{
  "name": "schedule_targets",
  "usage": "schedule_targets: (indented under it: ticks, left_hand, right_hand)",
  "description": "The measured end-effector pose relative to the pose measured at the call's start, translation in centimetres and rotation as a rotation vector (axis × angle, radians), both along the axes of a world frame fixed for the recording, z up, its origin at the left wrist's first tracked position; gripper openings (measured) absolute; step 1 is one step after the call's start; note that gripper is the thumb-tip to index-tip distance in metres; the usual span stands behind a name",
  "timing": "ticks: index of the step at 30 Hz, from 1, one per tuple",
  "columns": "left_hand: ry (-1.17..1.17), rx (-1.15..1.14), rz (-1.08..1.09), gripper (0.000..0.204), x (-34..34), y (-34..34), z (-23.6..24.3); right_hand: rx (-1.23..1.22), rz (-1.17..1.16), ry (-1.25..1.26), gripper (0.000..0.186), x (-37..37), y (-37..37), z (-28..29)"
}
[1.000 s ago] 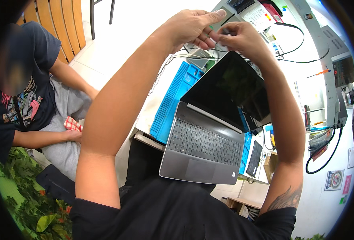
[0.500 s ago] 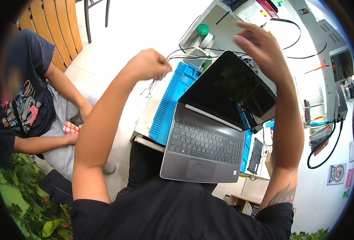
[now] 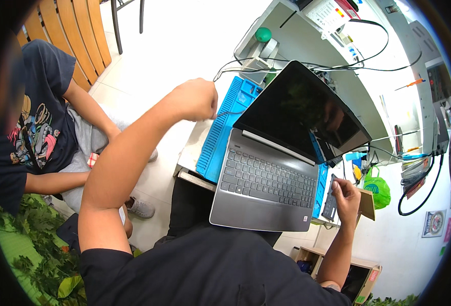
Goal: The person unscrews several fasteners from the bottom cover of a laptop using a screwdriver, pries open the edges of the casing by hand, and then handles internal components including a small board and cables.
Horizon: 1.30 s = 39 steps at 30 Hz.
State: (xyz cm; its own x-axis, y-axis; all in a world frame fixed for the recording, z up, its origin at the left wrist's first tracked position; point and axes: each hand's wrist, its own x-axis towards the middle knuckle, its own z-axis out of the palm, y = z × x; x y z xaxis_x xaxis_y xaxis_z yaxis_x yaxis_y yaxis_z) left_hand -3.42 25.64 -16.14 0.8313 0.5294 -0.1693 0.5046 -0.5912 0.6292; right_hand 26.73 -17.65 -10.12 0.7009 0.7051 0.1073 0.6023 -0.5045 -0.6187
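Observation:
An opened grey laptop (image 3: 266, 214) with a dark screen sits on the blue work mat (image 3: 210, 160), its front edge close to my body. My left hand (image 3: 197, 99) is closed in the air left of the screen. A thin dark cable (image 3: 230, 112) runs from that hand across the mat to behind the screen. On the right of the keyboard, my right hand (image 3: 346, 198) pinches at the edge of a long flat black laptop battery (image 3: 330, 201) lying on the table. The fingertips partly cover the battery's far end.
A green bag (image 3: 377, 188) and a small brown box (image 3: 367, 205) are beyond my right hand. Black cables (image 3: 332, 67) cross behind the screen. A seated person (image 3: 44, 122) is close on my left. A wooden shelf (image 3: 312, 255) stands below the table at right.
My right hand has come down from above the screen to the battery at the right. My left hand has moved slightly right and lower, and a cable now stretches from it toward the laptop.

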Motion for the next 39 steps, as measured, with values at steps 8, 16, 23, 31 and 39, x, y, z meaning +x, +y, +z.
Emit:
schedule_targets:
  ticks: [8,16,23,31,39]
  left_hand:
    - [-0.434,-0.732,0.283,0.03,-0.2,-3.3,-4.2]
    - [-0.519,-0.352,0.408,0.042,0.0,-7.5,-4.3]
    - [-0.589,-0.249,0.426,0.041,0.2,-9.0,-5.1]
    - [-0.554,-0.104,0.367,0.047,-0.4,-8.3,-5.0]
    - [-0.659,-0.234,0.387,0.043,-0.3,-8.4,-5.9]
  right_hand:
    - [0.026,-0.139,0.182,0.025,-2.5,-7.6,-6.7]
    - [0.083,-0.203,0.315,0.027,-3.9,-9.9,-9.2]
    - [0.113,-0.179,0.331,0.023,-3.9,-9.8,-9.5]
    - [0.103,-0.155,0.306,0.021,-3.5,-9.9,-10.1]
    - [0.093,-0.178,0.333,0.023,-3.3,-10.2,-10.3]
